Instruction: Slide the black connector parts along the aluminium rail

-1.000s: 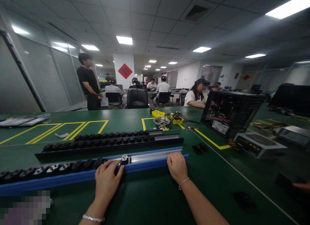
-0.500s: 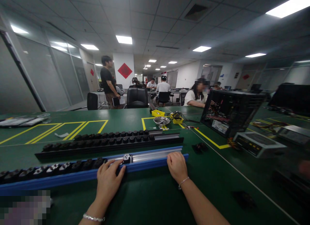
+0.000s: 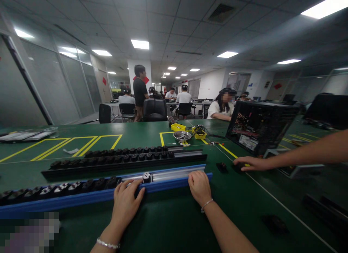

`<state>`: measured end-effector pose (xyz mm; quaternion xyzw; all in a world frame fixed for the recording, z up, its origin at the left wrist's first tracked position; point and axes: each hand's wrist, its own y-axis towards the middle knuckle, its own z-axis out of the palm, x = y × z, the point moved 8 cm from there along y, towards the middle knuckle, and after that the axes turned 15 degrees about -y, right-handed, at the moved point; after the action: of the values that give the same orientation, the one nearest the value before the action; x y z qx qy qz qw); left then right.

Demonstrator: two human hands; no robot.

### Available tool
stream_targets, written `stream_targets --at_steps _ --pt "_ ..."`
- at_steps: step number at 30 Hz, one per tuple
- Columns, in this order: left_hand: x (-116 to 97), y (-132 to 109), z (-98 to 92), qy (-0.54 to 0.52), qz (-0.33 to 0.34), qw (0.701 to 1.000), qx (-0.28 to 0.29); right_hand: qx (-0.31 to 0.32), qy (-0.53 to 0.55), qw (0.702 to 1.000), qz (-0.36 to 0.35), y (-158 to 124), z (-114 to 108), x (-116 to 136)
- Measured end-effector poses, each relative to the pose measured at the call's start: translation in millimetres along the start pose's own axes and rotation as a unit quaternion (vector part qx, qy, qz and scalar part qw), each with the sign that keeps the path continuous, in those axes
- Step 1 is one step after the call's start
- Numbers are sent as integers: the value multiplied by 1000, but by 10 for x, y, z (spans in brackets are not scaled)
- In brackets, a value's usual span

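A blue rail [image 3: 165, 186] with a silver inner track lies across the green table [image 3: 163, 224]. Black socket-like modules [image 3: 88, 184] fill its left part, and one single module [image 3: 146, 177] sits farther right on the track. My left hand [image 3: 127, 200] rests on the rail, fingers apart, fingertips just left of and touching or nearly touching the single module. At the rail's right end, my right hand [image 3: 199, 187] is closed round the edge with its fingers curled.
Black rails with modules [image 3: 125, 162] lie behind the blue one. Another person's hand [image 3: 251, 163] reaches in from the right, near small black parts [image 3: 222, 166]. Farther back are a metal bowl [image 3: 182, 136], yellow bins [image 3: 178, 127] and an open computer case [image 3: 258, 126].
The single module and my left hand have shifted slightly right along the rail. Another person's arm has come in from the right. A standing person in the background has moved right.
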<state>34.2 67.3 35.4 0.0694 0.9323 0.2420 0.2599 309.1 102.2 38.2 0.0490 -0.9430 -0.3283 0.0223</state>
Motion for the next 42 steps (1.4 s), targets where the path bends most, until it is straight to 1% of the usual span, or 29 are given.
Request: stream_targets --at_steps 9,14,18,21,25,28,32,36,42 --pt "-55 -10 56 -19 25 999 16 10 4 1000 8 5 6 -3" --pt "-67 -12 70 -18 29 999 22 18 7 1000 12 8 8 -1" --pt "-70 -14 79 -17 27 999 25 2 28 999 22 11 -26 43" --pt "-68 -15 89 -20 23 999 29 -8 48 999 4 29 -62 201" --pt "-65 -16 100 -20 22 999 31 13 107 994 -30 75 -61 565" --pt "-61 -16 100 -15 29 999 28 35 155 987 -21 112 -39 841" --pt "-60 -20 107 -10 41 999 29 59 177 983 -6 134 -17 1153" --pt "-68 -26 109 -6 43 999 29 70 179 981 4 137 -11 1321" --pt "-63 -21 116 -7 24 999 37 64 158 984 44 154 32 1375"
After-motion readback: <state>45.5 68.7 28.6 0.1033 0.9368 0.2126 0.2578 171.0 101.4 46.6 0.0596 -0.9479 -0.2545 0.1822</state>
